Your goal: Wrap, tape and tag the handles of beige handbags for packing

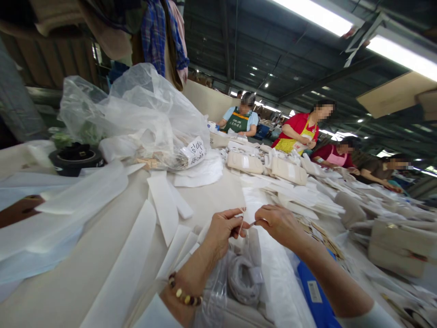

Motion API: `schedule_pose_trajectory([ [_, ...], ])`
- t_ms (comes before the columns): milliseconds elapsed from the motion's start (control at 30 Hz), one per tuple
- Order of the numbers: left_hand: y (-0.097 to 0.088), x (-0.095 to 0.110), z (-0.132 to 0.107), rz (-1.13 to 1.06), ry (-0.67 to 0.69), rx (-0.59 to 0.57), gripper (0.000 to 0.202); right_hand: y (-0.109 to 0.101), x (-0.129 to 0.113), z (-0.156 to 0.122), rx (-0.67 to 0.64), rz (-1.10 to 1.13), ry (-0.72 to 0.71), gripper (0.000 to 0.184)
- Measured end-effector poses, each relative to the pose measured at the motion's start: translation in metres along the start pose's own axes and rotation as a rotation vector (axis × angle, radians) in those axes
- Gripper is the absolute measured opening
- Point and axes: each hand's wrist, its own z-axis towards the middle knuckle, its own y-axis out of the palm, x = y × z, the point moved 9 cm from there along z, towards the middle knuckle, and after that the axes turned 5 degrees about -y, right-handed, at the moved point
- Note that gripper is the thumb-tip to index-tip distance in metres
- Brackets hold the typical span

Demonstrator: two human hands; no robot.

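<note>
My left hand (220, 230) is closed, with a thin pale string (241, 222) running upright across its fingertips. Just beside it, my right hand (278, 225) pinches a small slender thing (252, 223) that points at the left fingers; its kind is too small to make out. Below both hands lies a coiled light-grey strap (243, 279) in clear plastic. White sheet material (273, 269) stretches beneath my right hand, and a blue object with a white label (314, 291) shows under the right forearm.
Long white strips (126, 269) cover the left side of the table. A large clear plastic bag (146, 114) stands behind them, near a round black container (75, 159). Beige bags (396, 246) and flat beige pieces (288, 171) crowd the right. Several people work along the far side.
</note>
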Motion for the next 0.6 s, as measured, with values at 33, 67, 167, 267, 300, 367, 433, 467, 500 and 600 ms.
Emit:
schedule_pose_trajectory([
  [33, 0.001, 0.001, -0.001, 0.011, 0.014, -0.001, 0.043, -0.001, 0.003, 0.0, 0.01, 0.041, 0.034, 0.013],
  [67, 0.001, 0.003, -0.002, 0.023, 0.031, 0.001, 0.041, -0.001, 0.005, -0.001, 0.023, 0.087, 0.069, 0.011],
  [167, 0.004, 0.006, -0.004, 0.061, 0.074, -0.003, 0.041, 0.0, 0.009, -0.002, 0.059, 0.254, 0.157, 0.013],
  [267, 0.009, 0.007, -0.005, 0.109, 0.107, -0.036, 0.045, 0.005, 0.007, -0.002, 0.075, 0.431, 0.194, 0.012],
  [300, 0.011, 0.007, -0.004, 0.127, 0.119, -0.047, 0.046, 0.006, 0.005, -0.002, 0.08, 0.481, 0.198, 0.012],
  [367, 0.013, 0.006, -0.002, 0.161, 0.143, -0.066, 0.049, 0.009, 0.004, -0.001, 0.106, 0.559, 0.2, 0.012],
  [433, 0.015, 0.004, 0.001, 0.192, 0.173, -0.073, 0.052, 0.01, 0.004, -0.001, 0.149, 0.612, 0.201, 0.012],
  [467, 0.015, 0.004, 0.003, 0.208, 0.194, -0.07, 0.051, 0.011, 0.004, -0.002, 0.173, 0.633, 0.203, 0.012],
  [500, 0.015, 0.004, 0.004, 0.224, 0.218, -0.063, 0.049, 0.011, 0.005, -0.003, 0.196, 0.654, 0.204, 0.012],
  [600, 0.014, 0.007, 0.005, 0.275, 0.286, -0.022, 0.033, 0.011, 0.003, -0.007, 0.27, 0.721, 0.197, 0.017],
])
